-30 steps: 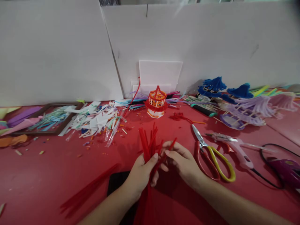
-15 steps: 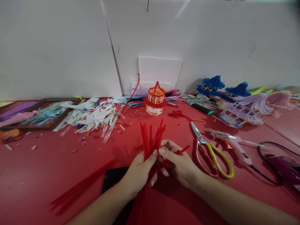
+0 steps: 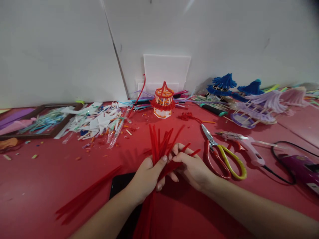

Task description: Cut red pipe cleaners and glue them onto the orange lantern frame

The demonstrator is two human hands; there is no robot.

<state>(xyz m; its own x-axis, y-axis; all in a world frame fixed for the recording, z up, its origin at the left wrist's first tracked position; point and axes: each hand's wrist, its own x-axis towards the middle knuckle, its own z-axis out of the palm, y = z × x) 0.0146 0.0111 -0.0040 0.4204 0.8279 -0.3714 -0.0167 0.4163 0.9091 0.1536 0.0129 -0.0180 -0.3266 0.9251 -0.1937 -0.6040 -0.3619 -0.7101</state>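
Many red fuzzy stems (image 3: 155,146) stand over the counter (image 3: 37,179), near and central, clenched in the left hand (image 3: 147,177); the right hand (image 3: 193,166) pinches several angled rightward. Should the left grip slacken, loose ones could slide out toward the scissors (image 3: 212,143).

red stems (image 3: 155,149): cut off below | black slab (image 3: 122,182): part-hidden (left forearm (image 3: 109,215))

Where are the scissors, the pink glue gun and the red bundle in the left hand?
Scissors (image 3: 212,143), head view: on the pivot.
Pink glue gun (image 3: 252,151), head view: on the grip.
Red bundle (image 3: 155,150), head view: on the upper strands.
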